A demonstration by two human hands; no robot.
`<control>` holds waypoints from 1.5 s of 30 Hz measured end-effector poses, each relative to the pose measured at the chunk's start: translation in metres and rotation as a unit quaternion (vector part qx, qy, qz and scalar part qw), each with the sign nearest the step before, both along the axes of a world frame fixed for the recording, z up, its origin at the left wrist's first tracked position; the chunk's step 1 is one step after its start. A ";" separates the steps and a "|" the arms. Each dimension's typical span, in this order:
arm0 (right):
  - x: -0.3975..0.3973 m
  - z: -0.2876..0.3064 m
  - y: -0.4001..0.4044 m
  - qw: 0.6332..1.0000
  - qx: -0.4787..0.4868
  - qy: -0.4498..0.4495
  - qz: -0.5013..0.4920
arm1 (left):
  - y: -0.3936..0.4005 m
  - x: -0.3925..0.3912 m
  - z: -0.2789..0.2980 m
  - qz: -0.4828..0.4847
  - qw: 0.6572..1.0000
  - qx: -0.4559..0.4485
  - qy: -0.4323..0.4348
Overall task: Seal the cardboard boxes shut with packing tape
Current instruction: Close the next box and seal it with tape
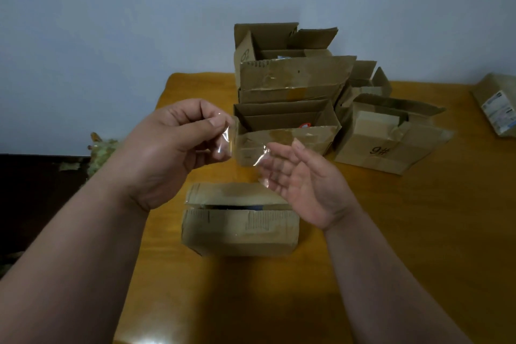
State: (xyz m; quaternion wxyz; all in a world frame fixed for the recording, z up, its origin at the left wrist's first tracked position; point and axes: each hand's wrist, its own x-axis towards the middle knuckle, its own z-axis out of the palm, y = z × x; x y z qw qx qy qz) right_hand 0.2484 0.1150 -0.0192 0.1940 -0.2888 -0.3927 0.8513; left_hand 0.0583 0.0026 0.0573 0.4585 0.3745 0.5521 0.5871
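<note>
**Tape strip up over the near box**

Your left hand (pixel 167 145) pinches one end of a clear tape strip (pixel 245 153) btw thumb and fingers. Your right hand (pixel 301 181) is palm-up, fingers relaxed and straight; the strip's other end lies on its fingertips. Strip hangs above the near box (pixel 240 223), which sits on the table (pixel 418 232) w/ flaps folded down but a gap showing along the seam. Behind it: stack of open boxes (pixel 287 84), flaps up. To their right, box marked 9# (pixel 385 145). Labelled package (pixel 499 106) at far right edge.
</note>
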 end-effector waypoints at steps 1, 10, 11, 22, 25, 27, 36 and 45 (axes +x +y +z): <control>0.000 0.000 -0.002 1.000 -0.003 0.021 -0.008 | -0.004 -0.002 -0.002 0.005 1.000 -0.006 -0.003; -0.002 -0.004 -0.018 0.994 0.076 -0.056 -0.060 | -0.035 -0.012 -0.022 0.031 0.996 -0.053 -0.064; -0.006 -0.004 -0.021 0.992 0.082 -0.072 -0.066 | -0.035 -0.010 -0.021 0.018 0.996 -0.046 -0.072; -0.010 -0.002 -0.038 0.998 0.050 0.001 0.046 | -0.038 -0.009 -0.022 -0.023 0.984 -0.021 -0.173; -0.001 -0.003 -0.035 0.998 0.052 -0.001 0.018 | -0.046 -0.014 -0.034 0.020 0.988 -0.071 -0.137; 0.003 -0.002 -0.035 0.995 0.091 -0.037 0.015 | -0.051 -0.016 -0.043 0.047 0.989 -0.120 -0.078; 0.000 -0.014 -0.056 0.847 0.403 -0.344 0.046 | -0.071 -0.008 -0.092 0.107 0.948 -0.237 0.184; -0.006 -0.034 -0.067 0.751 0.523 -0.402 0.042 | -0.072 0.002 -0.118 0.142 0.880 -0.286 0.351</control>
